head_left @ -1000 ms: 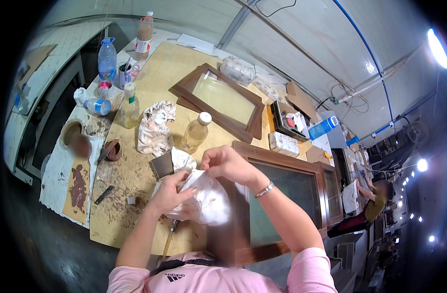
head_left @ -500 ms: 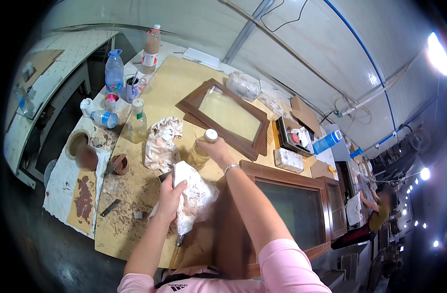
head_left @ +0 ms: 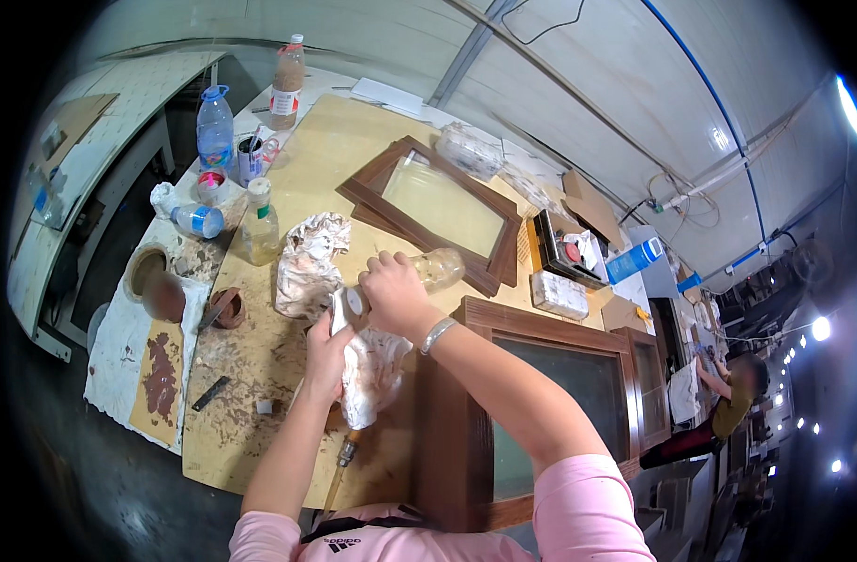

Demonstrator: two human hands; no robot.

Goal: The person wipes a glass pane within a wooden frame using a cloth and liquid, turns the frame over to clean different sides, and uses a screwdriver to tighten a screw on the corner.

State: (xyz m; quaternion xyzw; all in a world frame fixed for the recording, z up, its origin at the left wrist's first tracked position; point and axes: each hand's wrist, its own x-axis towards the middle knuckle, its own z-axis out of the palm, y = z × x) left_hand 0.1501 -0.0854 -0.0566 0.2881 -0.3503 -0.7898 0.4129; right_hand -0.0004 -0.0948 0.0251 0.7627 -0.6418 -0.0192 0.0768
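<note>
Clear plastic bottle (head_left: 428, 270) tipped sideways – cap against stained white rag (head_left: 372, 365).

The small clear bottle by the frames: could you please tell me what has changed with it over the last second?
The right hand reached out, took hold of the small clear bottle that stood on the table, and tipped it on its side with its cap against the white rag. The left hand kept hold of that rag. The wooden frames stayed put.

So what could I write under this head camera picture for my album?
Right hand tips a clear bottle onto a stained cloth held in the left hand, beside a brown wooden frame.
</note>
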